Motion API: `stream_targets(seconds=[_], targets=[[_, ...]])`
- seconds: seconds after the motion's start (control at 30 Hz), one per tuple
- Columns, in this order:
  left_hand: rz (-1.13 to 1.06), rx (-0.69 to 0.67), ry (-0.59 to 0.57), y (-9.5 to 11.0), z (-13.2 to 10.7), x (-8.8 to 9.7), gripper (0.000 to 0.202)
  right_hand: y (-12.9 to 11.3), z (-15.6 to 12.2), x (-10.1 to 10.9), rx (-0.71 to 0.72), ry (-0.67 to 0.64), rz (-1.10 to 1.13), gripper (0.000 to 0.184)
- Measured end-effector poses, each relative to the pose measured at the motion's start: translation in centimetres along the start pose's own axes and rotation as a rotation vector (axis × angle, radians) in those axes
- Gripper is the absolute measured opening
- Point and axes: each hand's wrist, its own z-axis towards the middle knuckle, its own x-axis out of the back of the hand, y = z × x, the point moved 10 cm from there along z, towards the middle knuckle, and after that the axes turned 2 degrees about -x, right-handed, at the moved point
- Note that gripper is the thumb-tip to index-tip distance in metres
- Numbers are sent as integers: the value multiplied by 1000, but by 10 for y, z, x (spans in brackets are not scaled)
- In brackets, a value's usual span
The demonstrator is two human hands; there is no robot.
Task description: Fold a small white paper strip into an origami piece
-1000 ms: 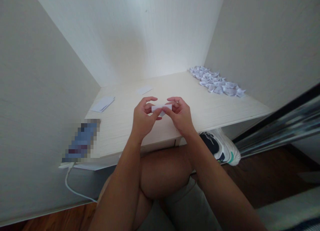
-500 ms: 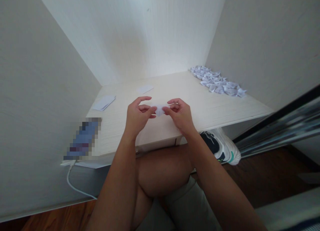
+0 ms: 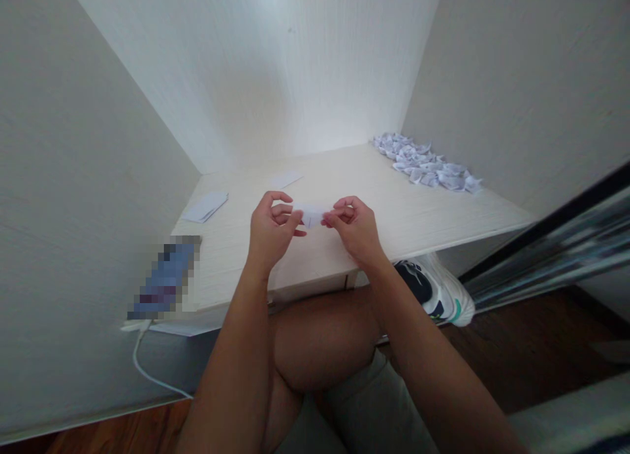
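Between my two hands, above the front of the white desk, is a small piece of folded white paper (image 3: 312,218) with a crease line down its middle. My left hand (image 3: 275,226) pinches its left end between thumb and fingers, the index finger arched above. On the other side, my right hand (image 3: 352,222) grips the right end between thumb and fingertips. Parts of the paper's ends are covered by the fingers.
Many folded paper pieces (image 3: 426,163) lie heaped along the desk's right wall. A paper stack (image 3: 204,207) sits at the left, and a flat sheet (image 3: 286,180) behind my hands. A pixelated device (image 3: 165,280) with a white cable (image 3: 139,362) rests front left. A shoe (image 3: 433,287) is below the desk's right edge.
My hands have drawn slightly apart, and the paper between them shows wider, its lower point flatter than before. The view has shifted a little.
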Motion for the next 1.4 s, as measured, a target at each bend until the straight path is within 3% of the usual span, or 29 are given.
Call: stream_targets(seconds=[0.1,0.27,0.63,0.9,1.4], targets=[[43,-62,-14,3,0,-5,28,-4,1,-3,39,-21,-23,31],[57,-54,-31,1,-2,-8,22,-17,-2,-7,112,-57,-112,16],[16,-38,-66,-1,-3,-9,36,-25,-5,-9,173,-61,-177,23],[-5,-58,-86,1,-4,-17,27,-26,-6,-7,191,-32,-174,21],[29,-35,-83,1,-2,-10,29,-19,-5,-8,128,-68,-192,20]])
